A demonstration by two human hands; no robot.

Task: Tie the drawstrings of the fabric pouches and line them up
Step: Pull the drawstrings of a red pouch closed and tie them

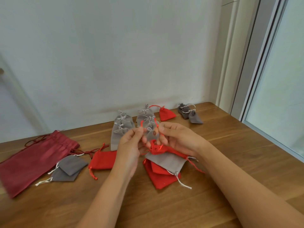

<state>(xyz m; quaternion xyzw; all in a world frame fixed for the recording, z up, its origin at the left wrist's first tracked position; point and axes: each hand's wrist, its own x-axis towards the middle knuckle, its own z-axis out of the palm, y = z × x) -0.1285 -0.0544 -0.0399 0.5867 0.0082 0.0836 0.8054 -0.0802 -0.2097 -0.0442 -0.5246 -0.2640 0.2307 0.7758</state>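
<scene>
While aloft over the table (230,145), left hand (130,145) and right hand (178,137) both pinch-tight on red drawstrings (141,123).

The single camera sat on the person's head and looked forward and down across the wooden table (230,145) toward the pale wall (115,55) behind it, with the window (283,96) along the right edge. It stood close to the work. Both forearms entered from the bottom edge, and the left hand (130,145) and right hand (179,139) met at the red pouch (155,148) just below frame centre. The wide lens bowed the window's frame.
</scene>
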